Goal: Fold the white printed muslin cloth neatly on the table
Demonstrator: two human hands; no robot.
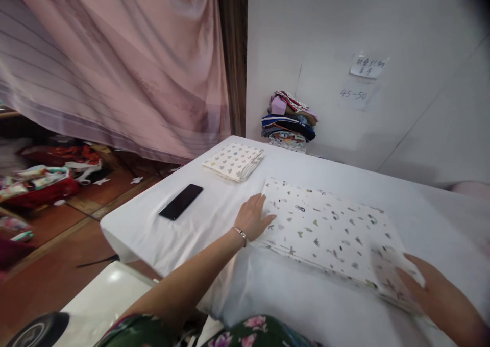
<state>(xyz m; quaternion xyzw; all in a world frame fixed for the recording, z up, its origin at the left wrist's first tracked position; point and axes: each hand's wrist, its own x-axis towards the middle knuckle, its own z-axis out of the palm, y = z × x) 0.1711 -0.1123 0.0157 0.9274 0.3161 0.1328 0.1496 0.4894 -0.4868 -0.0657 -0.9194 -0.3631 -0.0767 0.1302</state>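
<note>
A white cloth with small grey and green prints (325, 224) lies folded flat on the white-covered table (214, 219). My left hand (253, 217), with a bracelet on the wrist, rests flat with fingers stretched out on the cloth's left edge. My right hand (440, 296) is at the cloth's near right corner, fingers under or on a folded-over flap of the cloth; the grip is partly hidden.
A second folded printed cloth (233, 160) lies at the table's far left. A black phone (181, 201) lies near the left edge. A stack of folded clothes (289, 122) sits against the wall. A pink curtain (115, 66) hangs left; clutter lies on the floor.
</note>
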